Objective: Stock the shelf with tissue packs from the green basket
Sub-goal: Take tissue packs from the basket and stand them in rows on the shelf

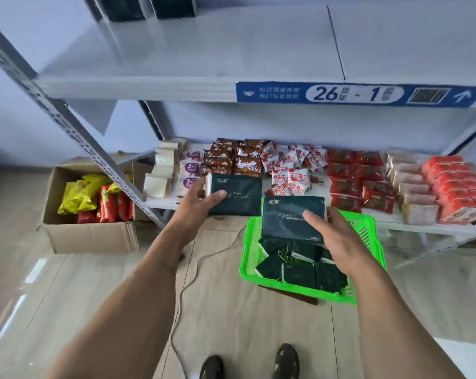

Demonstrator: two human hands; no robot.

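Note:
My left hand (197,199) grips a dark green tissue pack (238,195) by its left end, held in the air in front of the low shelf. My right hand (331,228) holds a second dark green tissue pack (287,217) above the green basket (366,228), thumb on top and fingers behind. The basket sits on the floor and holds several more dark green packs (299,272). Above, the wide white shelf (190,50) labelled 26-1 lies mostly bare, with dark packs (149,6) at its back left.
The low shelf (313,191) is lined with rows of snack packets (291,170). A cardboard box (89,236) of red and yellow packets stands on the floor at left, beside the slanted shelf upright (67,124). A cable (193,274) runs across the floor. My shoes (249,362) show below.

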